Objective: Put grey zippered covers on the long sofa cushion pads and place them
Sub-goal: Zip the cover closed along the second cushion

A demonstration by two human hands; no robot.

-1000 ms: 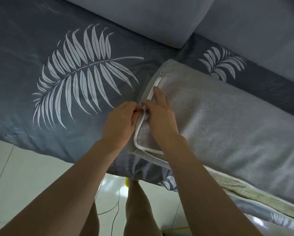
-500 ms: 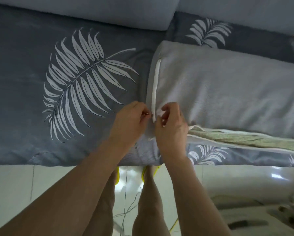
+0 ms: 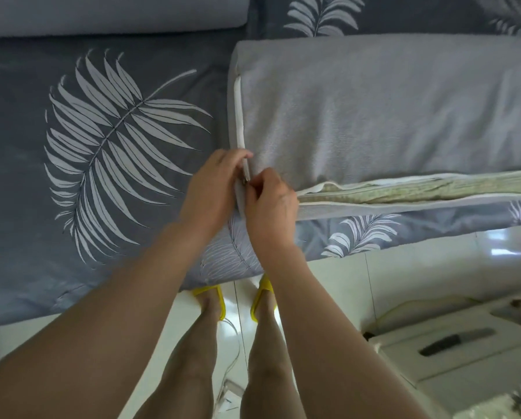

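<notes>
Right grip (image 3: pixel 271 207), flat a second ago, now pinches the zip (image 3: pixel 240 116) beside left grip (image 3: pixel 215 189) holding the cover (image 3: pixel 374 116) at its corner; toward 3 o'clock the pad (image 3: pixel 419 192) still shows, unzipped.

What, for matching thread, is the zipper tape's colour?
The zipper tape is white, best seen in the head view.

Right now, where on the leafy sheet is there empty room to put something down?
The leaf-print sheet is bare left of the covered cushion pad, from the grey cushion at the back to the front edge. The pad fills the right side. Crowded at the pad's near corner, where left hand and right hand pinch the zipper.
</notes>
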